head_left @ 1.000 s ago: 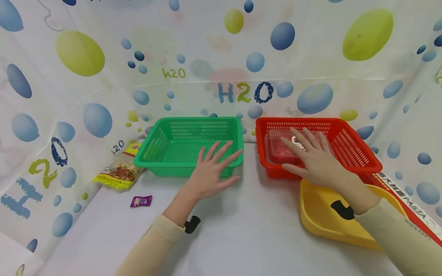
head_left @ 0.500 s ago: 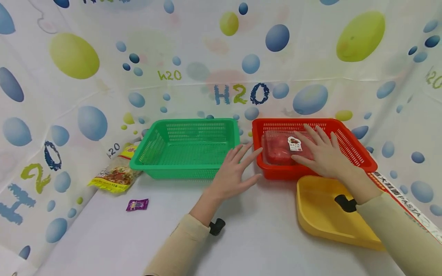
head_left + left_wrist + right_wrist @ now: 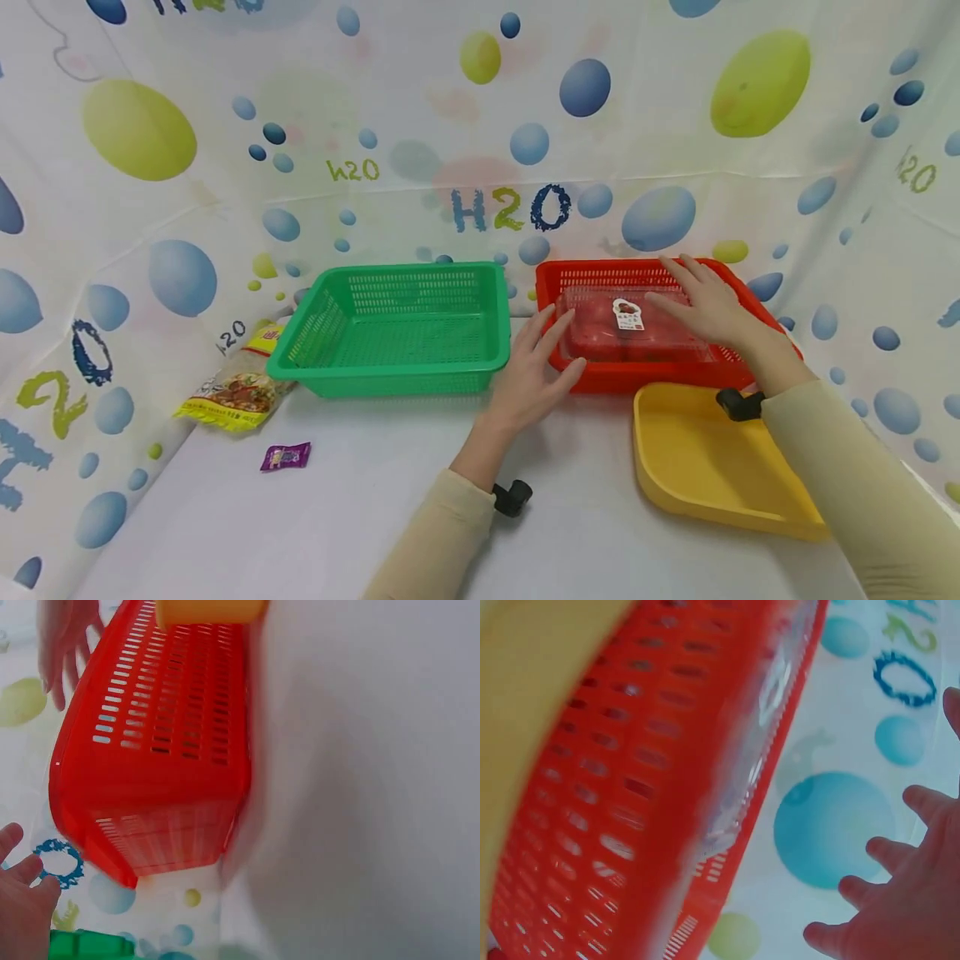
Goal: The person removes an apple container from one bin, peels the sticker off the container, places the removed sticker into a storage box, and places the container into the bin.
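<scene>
Left hand (image 3: 527, 375): fingers spread wide, holding nothing; held before the left front corner of the red basket (image 3: 600, 377), apart from its rim in the left wrist view.

Right hand (image 3: 708, 304): fingers spread, thumb well away, holding nothing; above the right half of the same basket.

Clear container (image 3: 600, 329): red contents, white label (image 3: 628, 315); lies inside the red basket, left end close to the basket's left wall, more room at the right end.

Edges: a narrow gap separates the red basket from the green basket (image 3: 405, 383). The yellow tray (image 3: 697, 458) sits just in front of the red basket, at right; contact cannot be told. A broad stretch of table runs from the purple packet (image 3: 286, 457) to the tray.

Surface and room: white table (image 3: 360, 525); balloon-and-"H2O" printed cloth (image 3: 420, 83) behind and at the sides; yellow-edged food bag (image 3: 240, 387) beside the green basket.

Against one second earlier: left hand shifted from before the green basket to the red one; right hand farther right, leaving the label uncovered.
</scene>
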Action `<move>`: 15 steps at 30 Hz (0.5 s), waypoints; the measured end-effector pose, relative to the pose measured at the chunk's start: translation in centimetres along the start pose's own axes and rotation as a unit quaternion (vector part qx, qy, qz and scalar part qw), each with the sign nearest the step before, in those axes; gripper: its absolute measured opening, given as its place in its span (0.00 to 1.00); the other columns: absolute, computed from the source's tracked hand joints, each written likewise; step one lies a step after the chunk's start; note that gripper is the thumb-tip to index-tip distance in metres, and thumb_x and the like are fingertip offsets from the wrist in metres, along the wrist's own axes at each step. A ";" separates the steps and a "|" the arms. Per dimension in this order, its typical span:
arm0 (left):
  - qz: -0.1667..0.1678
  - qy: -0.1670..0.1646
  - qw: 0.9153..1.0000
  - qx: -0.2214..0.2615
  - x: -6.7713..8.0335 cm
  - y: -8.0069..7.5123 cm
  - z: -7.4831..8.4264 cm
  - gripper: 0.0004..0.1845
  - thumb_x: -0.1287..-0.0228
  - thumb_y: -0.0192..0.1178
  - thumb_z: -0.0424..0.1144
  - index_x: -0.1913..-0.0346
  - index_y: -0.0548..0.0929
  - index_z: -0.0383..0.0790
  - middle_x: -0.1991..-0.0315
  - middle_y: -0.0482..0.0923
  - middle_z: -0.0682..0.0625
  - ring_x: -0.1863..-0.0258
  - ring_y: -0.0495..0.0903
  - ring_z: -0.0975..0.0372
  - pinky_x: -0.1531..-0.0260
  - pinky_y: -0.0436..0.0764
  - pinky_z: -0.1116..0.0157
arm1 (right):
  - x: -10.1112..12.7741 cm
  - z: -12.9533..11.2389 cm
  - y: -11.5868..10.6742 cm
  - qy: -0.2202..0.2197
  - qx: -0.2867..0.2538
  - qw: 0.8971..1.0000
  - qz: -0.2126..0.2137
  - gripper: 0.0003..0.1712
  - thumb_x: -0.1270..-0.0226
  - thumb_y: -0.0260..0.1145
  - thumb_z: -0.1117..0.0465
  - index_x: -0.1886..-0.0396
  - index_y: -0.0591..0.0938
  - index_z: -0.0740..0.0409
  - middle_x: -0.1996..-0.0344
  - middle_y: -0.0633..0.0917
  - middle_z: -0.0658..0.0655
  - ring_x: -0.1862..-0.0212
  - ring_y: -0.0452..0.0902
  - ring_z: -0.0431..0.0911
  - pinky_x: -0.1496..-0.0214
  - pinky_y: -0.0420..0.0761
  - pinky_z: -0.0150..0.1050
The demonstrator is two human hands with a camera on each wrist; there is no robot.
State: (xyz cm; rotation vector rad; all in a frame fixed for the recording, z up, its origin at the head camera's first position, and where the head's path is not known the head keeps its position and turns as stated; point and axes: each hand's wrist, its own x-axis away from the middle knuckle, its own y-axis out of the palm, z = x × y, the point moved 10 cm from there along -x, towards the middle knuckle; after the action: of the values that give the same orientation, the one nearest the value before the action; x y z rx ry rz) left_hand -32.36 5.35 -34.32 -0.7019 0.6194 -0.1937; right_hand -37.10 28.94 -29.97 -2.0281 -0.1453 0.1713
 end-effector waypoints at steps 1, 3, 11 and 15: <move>0.008 -0.009 1.000 0.013 -0.1 0.1 -0.1 0.40 0.32 0.62 0.52 0.21 0.59 0.60 0.20 0.50 0.54 0.23 0.49 0.58 0.44 0.79 0.51 | -0.2 0.3 -0.2 0.011 -0.008 1.000 -0.005 0.53 0.26 0.54 0.33 0.17 0.42 0.53 0.21 0.39 0.69 0.23 0.33 0.70 0.34 0.45 0.80; 0.022 -0.030 0.999 0.037 -0.1 0.3 -0.5 0.39 0.32 0.63 0.51 0.21 0.60 0.59 0.20 0.51 0.54 0.23 0.50 0.58 0.45 0.80 0.52 | -0.5 0.9 -0.4 0.027 -0.026 0.999 -0.021 0.55 0.27 0.52 0.30 0.17 0.39 0.51 0.21 0.38 0.69 0.23 0.32 0.70 0.36 0.48 0.81; 0.047 -0.082 0.990 0.106 0.5 1.6 -2.9 0.32 0.31 0.61 0.48 0.26 0.71 0.47 0.23 0.58 0.53 0.26 0.57 0.58 0.46 0.81 0.54 | -0.8 3.3 -0.1 0.105 -0.116 0.980 -0.123 0.61 0.30 0.49 0.25 0.19 0.32 0.56 0.24 0.43 0.75 0.29 0.40 0.76 0.36 0.58 0.77; 0.058 -0.089 0.986 0.129 0.7 2.0 -3.7 0.30 0.30 0.61 0.48 0.28 0.74 0.44 0.24 0.61 0.54 0.26 0.59 0.59 0.45 0.81 0.56 | -0.5 4.6 0.3 0.146 -0.154 0.965 -0.154 0.62 0.31 0.50 0.25 0.19 0.32 0.57 0.25 0.43 0.77 0.30 0.42 0.77 0.35 0.62 0.73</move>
State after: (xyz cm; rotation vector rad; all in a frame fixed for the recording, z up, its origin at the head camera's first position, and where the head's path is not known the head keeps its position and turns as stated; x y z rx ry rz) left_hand -34.09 4.61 -38.12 -0.4269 0.4528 -0.0999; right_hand -38.46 32.76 -32.28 -2.2816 -0.3127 -0.3665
